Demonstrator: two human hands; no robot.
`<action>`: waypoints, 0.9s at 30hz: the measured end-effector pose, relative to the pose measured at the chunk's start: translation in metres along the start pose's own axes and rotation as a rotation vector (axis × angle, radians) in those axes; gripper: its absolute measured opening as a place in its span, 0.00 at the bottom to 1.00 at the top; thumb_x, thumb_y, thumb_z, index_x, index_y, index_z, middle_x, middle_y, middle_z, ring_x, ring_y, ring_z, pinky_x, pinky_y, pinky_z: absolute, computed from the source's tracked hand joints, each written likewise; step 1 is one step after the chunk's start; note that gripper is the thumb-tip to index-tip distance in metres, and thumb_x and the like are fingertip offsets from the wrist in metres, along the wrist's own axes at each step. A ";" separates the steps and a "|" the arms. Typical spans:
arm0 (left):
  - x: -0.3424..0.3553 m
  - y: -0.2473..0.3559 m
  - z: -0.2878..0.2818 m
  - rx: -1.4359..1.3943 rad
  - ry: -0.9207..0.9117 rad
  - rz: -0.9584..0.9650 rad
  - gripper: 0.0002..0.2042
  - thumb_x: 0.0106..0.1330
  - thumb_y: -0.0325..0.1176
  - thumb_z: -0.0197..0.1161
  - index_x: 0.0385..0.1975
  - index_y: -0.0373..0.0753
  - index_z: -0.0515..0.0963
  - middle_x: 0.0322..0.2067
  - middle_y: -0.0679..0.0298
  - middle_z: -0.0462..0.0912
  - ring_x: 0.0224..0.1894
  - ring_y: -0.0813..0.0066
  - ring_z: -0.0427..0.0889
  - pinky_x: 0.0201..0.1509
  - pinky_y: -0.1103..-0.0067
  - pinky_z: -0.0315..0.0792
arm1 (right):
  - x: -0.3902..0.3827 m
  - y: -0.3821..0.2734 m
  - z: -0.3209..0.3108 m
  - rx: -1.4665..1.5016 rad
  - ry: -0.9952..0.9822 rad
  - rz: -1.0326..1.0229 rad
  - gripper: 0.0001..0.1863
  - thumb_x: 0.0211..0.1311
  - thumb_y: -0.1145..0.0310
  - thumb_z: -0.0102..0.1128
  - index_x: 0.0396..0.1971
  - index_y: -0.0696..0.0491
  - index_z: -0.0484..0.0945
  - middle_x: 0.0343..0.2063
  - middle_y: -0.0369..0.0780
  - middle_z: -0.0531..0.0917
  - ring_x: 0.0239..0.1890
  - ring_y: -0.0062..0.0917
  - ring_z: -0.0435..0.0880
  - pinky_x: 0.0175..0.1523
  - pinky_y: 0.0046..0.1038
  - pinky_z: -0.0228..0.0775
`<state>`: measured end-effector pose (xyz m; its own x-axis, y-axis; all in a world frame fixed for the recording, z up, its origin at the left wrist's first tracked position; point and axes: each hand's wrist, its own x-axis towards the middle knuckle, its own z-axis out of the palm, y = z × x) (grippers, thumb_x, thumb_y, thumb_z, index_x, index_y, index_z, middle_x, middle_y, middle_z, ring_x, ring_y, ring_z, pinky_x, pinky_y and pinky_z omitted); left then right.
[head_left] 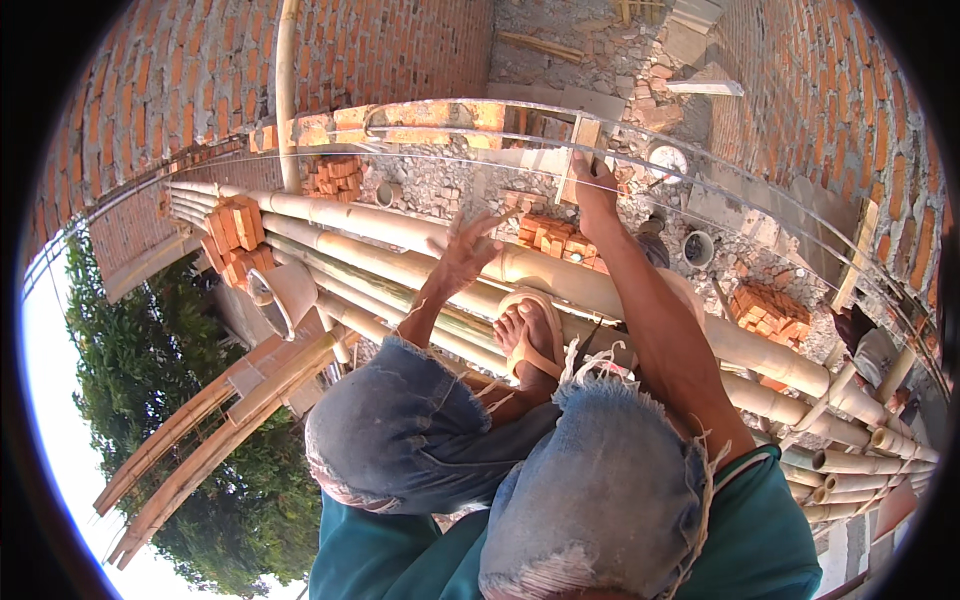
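My left hand [466,252] is over the bamboo poles [400,268], its fingers spread and nothing in it. Beyond it, the top of a brick wall [430,125] curves across, with long thin rods or strips running along it. My right arm reaches out to this wall top. There my right hand [594,192] is closed at a short upright wooden board [580,150], the thumb lying over its edge; some fingers are hidden. A taut thin string [460,156] passes close by. Between my arms, my sandalled foot [527,335] rests on the poles.
Bricks [235,240] and a tilted bucket [282,298] sit on the scaffold at left. Far below lie rubble, brick piles [768,312] and buckets [697,248]. A vertical bamboo pole [287,100] rises at left. Another person's partial figure [872,345] shows at right.
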<state>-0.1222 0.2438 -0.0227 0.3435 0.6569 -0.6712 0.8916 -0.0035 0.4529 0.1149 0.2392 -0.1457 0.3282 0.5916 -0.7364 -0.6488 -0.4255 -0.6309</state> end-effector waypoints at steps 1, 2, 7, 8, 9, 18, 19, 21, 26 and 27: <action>0.001 0.001 0.001 0.016 -0.012 -0.021 0.28 0.69 0.54 0.63 0.66 0.53 0.71 0.72 0.54 0.61 0.78 0.44 0.38 0.78 0.53 0.37 | -0.001 0.000 0.000 -0.001 0.034 -0.008 0.21 0.69 0.57 0.62 0.48 0.61 0.78 0.37 0.38 0.81 0.39 0.23 0.74 0.47 0.31 0.68; 0.001 0.001 0.001 -0.061 0.008 0.020 0.28 0.69 0.54 0.63 0.65 0.49 0.71 0.71 0.53 0.63 0.78 0.46 0.39 0.78 0.54 0.36 | -0.002 0.000 -0.001 -0.044 0.050 0.026 0.20 0.69 0.57 0.62 0.48 0.60 0.78 0.37 0.38 0.81 0.39 0.23 0.74 0.47 0.31 0.68; 0.003 0.000 0.001 -0.064 0.007 0.077 0.29 0.70 0.52 0.62 0.64 0.41 0.72 0.70 0.53 0.65 0.77 0.47 0.40 0.78 0.58 0.35 | -0.006 -0.002 0.002 -0.006 0.058 0.016 0.19 0.68 0.56 0.63 0.41 0.60 0.78 0.31 0.37 0.79 0.34 0.22 0.73 0.42 0.31 0.68; 0.003 0.000 0.001 -0.050 0.005 0.068 0.28 0.70 0.52 0.62 0.64 0.41 0.72 0.70 0.53 0.65 0.77 0.47 0.40 0.78 0.57 0.35 | -0.005 -0.003 0.002 -0.042 0.060 -0.011 0.19 0.67 0.56 0.63 0.39 0.60 0.78 0.29 0.38 0.78 0.32 0.23 0.72 0.41 0.33 0.68; 0.003 -0.001 0.000 -0.025 0.003 0.054 0.28 0.70 0.52 0.62 0.64 0.41 0.72 0.70 0.53 0.65 0.77 0.47 0.40 0.78 0.57 0.35 | -0.006 -0.003 0.002 -0.030 0.070 0.030 0.20 0.67 0.56 0.63 0.40 0.61 0.78 0.29 0.39 0.80 0.33 0.24 0.74 0.41 0.33 0.69; 0.008 0.003 -0.003 -0.146 -0.062 0.098 0.29 0.73 0.49 0.60 0.67 0.38 0.68 0.71 0.50 0.63 0.76 0.63 0.55 0.80 0.69 0.26 | -0.003 0.006 0.003 -0.173 0.083 0.014 0.23 0.66 0.54 0.64 0.42 0.62 0.78 0.35 0.46 0.84 0.36 0.30 0.80 0.43 0.36 0.73; 0.007 0.003 -0.003 -0.154 -0.058 0.093 0.29 0.73 0.49 0.60 0.66 0.38 0.68 0.71 0.50 0.63 0.76 0.63 0.56 0.80 0.69 0.26 | -0.003 0.007 0.003 -0.192 0.090 0.017 0.23 0.66 0.54 0.63 0.42 0.62 0.78 0.35 0.46 0.84 0.36 0.30 0.80 0.43 0.36 0.73; 0.006 0.004 -0.002 -0.180 -0.054 0.072 0.29 0.73 0.49 0.60 0.66 0.36 0.68 0.71 0.50 0.63 0.76 0.64 0.56 0.80 0.68 0.26 | -0.002 0.007 0.003 -0.230 0.107 0.044 0.22 0.66 0.55 0.63 0.42 0.62 0.78 0.35 0.46 0.84 0.36 0.31 0.80 0.44 0.36 0.73; 0.007 0.002 -0.001 -0.060 -0.028 0.043 0.28 0.73 0.49 0.59 0.65 0.35 0.69 0.70 0.48 0.64 0.75 0.65 0.58 0.80 0.66 0.27 | -0.004 0.003 0.001 -0.182 0.081 0.075 0.23 0.66 0.55 0.64 0.46 0.62 0.78 0.37 0.43 0.82 0.39 0.26 0.77 0.46 0.34 0.71; 0.008 0.001 -0.001 -0.078 -0.033 0.079 0.28 0.73 0.49 0.59 0.65 0.36 0.69 0.70 0.48 0.65 0.76 0.63 0.56 0.79 0.66 0.27 | -0.004 0.002 0.000 -0.175 0.075 0.095 0.24 0.67 0.55 0.64 0.48 0.62 0.78 0.38 0.42 0.82 0.40 0.24 0.75 0.48 0.34 0.71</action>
<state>-0.1190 0.2500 -0.0274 0.4226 0.6320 -0.6496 0.8359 0.0053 0.5489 0.1124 0.2364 -0.1437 0.3256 0.4934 -0.8066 -0.5525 -0.5930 -0.5858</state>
